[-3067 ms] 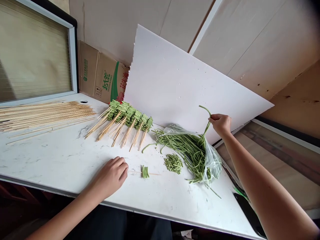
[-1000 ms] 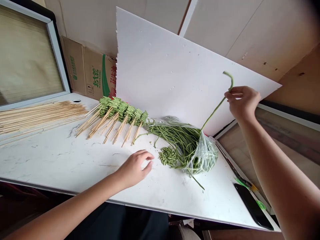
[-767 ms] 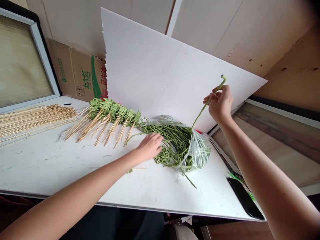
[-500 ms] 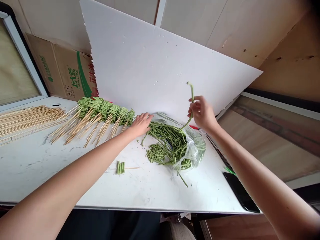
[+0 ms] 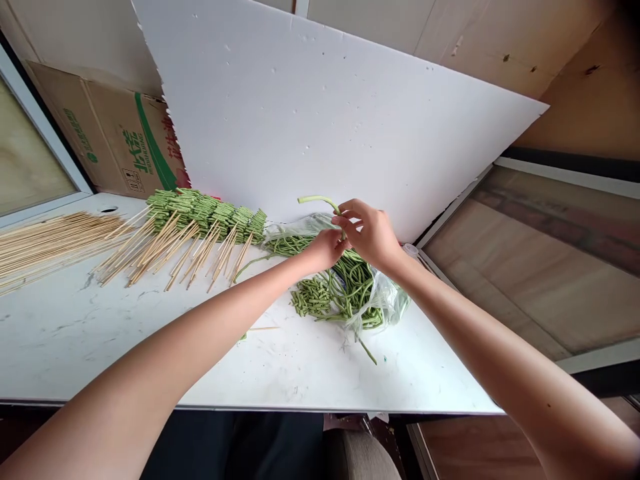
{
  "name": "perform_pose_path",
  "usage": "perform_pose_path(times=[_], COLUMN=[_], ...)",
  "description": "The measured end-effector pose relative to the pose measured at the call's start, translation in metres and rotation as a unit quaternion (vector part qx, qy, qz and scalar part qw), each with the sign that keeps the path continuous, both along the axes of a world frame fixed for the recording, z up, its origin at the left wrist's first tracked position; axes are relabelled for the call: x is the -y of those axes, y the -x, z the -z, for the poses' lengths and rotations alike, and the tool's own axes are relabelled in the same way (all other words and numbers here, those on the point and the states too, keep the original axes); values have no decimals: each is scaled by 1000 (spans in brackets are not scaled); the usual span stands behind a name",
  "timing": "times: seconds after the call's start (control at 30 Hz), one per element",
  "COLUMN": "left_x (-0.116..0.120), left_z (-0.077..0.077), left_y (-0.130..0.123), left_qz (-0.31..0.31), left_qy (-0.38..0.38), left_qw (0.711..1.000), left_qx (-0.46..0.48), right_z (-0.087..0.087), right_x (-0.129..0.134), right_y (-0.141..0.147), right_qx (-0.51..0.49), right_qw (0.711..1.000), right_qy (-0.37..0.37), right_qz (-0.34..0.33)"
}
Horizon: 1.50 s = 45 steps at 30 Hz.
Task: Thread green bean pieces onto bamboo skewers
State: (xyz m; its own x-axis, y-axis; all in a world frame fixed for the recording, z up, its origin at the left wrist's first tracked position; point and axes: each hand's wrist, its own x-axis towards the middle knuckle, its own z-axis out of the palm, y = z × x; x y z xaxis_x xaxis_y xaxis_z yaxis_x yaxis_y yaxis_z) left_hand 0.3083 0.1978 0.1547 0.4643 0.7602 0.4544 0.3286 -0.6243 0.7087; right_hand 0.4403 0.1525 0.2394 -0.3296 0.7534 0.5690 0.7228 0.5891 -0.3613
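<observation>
My right hand [image 5: 370,230] pinches a long green bean [image 5: 319,199], whose pale end curves out to the left above the fingers. My left hand [image 5: 327,250] meets it just below, fingers closed around the bean's lower part. Under both hands lies a heap of long beans [image 5: 357,283], partly inside a clear plastic bag [image 5: 385,297]. Short cut bean pieces [image 5: 311,297] are piled in front of the heap. On the table nearer me, my left forearm mostly covers a skewer [image 5: 264,328] with bean pieces; only its stick and a bit of green show.
Finished-looking bean skewers [image 5: 200,217] are stacked at the back left, sticks pointing toward me. Bare bamboo sticks [image 5: 55,243] lie further left. A white board [image 5: 310,113] leans behind the table [image 5: 320,380], beside a cardboard box [image 5: 110,143].
My right hand has moved left and brought the bean to my left hand. My left hand has come right from beside the bag and closed on the bean. The view has shifted slightly.
</observation>
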Motion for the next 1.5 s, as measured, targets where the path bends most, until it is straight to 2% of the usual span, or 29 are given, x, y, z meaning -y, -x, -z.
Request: perform_pose_path(times=[0.07,0.17,0.27,0.37,0.47,0.57,0.87,1.13,1.33,1.43,1.5], left_x=[0,-2,-4,-7,-11,-13,0,-18,-23,-25,-28], left_z=[1,2,1,-4,-9,-15,-33,-32,-31,-28,-24], left_y=[3,9,10,5,-3,-10,-15,-40,-47,-48,-51], left_qz=[10,20,23,21,11,10,17,0,-21,-73,-94], left_qy=[11,20,50,79,84,84,114,133,110,61,56], left_qw=[1000,998,995,991,990,991,992,989,993,995,993], left_qx=[19,55,83,110,111,105,59,60,27,24,51], right_z=[4,17,43,73,97,110,130,138,147,148,149], right_x=[7,17,22,22,22,22,-5,-35,-42,-38,-35], right_y=[-6,-21,-42,-62,-78,-89,-133,-181,-182,-176,-173], right_qx=[39,112,190,255,285,297,312,336,334,316,302], right_qw=[999,989,964,927,902,891,883,889,902,913,920], right_qy=[-15,-19,50,140,200,214,198,167,115,81,55], right_qz=[17,95,181,236,255,268,289,263,249,243,243])
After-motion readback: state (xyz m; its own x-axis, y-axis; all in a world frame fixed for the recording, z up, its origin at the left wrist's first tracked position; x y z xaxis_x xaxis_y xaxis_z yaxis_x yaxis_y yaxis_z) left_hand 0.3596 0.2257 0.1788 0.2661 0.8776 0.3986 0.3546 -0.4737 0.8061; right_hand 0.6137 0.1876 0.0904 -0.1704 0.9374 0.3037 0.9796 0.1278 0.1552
